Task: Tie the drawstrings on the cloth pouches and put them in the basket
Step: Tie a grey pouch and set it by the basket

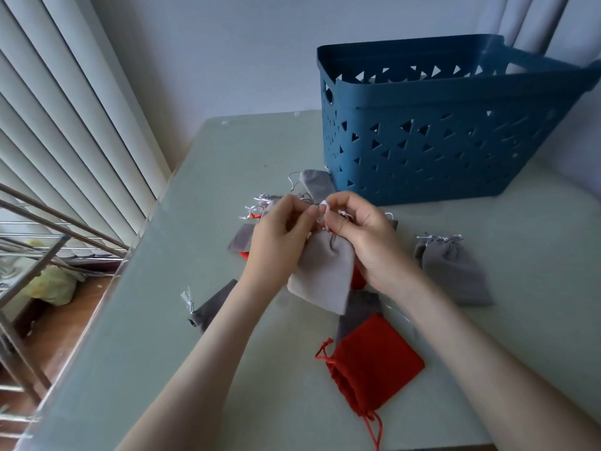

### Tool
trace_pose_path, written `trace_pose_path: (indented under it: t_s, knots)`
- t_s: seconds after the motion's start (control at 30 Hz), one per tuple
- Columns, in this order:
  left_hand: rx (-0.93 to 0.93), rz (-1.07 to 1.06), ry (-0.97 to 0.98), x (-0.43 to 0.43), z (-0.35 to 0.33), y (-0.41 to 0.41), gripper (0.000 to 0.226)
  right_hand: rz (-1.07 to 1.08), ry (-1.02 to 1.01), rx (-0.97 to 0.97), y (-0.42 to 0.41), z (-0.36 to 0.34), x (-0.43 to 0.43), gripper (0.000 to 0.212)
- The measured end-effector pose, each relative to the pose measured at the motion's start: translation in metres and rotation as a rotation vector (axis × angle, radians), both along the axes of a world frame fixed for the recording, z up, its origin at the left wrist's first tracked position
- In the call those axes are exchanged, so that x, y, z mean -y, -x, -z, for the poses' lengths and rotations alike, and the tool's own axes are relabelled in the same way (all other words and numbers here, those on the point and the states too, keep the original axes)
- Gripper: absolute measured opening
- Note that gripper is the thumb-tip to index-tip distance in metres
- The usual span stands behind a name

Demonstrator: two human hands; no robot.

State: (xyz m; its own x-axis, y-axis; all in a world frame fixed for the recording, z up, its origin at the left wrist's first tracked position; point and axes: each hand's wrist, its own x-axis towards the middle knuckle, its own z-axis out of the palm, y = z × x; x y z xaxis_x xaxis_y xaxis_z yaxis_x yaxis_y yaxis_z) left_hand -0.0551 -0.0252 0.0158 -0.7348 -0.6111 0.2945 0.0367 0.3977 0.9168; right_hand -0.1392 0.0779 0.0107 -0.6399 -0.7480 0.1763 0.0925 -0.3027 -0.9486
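**A:** Nearest first. What lies on this side of the fingers?

**B:** Red pouch, flat on the bench, below the hands and slightly right. Mouth gathered, cords loose. Nobody is touching it.

**A:** The pouch being worked on?

**B:** Light grey pouch, between the two wrists. Its long axis runs from the fingertips back toward the person, mouth at the far end, up at the fingers. I can't tell whether its bottom edge rests on anything.

**A:** Grip?

**B:** Left hand is curled, its fingers pinching the white drawstring at the mouth. Right hand is curled too and pinches the same drawstring from the other side. A small loop stands between the two pinches. I can't tell whether a knot has been pulled tight.

**A:** Around them?

**B:** Dark grey pouch left of the left forearm. Grey pouch right of the right hand. More grey ones just beyond the fingertips.

**A:** The basket?

**B:** Blue basket, beyond the fingers and to the right, rim above them. The right hand is nearer. My judgement is that, once the drawstring is tied, the pouch goes forward, right and up over the rim.
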Motion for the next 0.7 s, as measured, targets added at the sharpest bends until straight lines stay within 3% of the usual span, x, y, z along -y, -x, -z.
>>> trace_pose_path:
  t_s: [0.33, 0.5, 0.6, 0.7]
  knots:
    - [0.101, 0.099, 0.106, 0.005, 0.007, -0.001, 0.023, 0.129, -0.085, -0.186, 0.001, 0.004, -0.001, 0.018]
    - [0.198, 0.245, 0.022, 0.007, 0.006, -0.005, 0.018, 0.172, -0.125, -0.294, 0.004, 0.005, -0.002, 0.018]
    - [0.162, 0.339, -0.077, 0.009, 0.006, -0.006, 0.01, 0.154, -0.135, -0.311, 0.004, 0.003, 0.0, 0.016]
    - [0.099, 0.401, -0.186, 0.006, 0.004, -0.007, 0.021, 0.09, -0.101, -0.261, 0.006, 0.0, -0.001, 0.016]
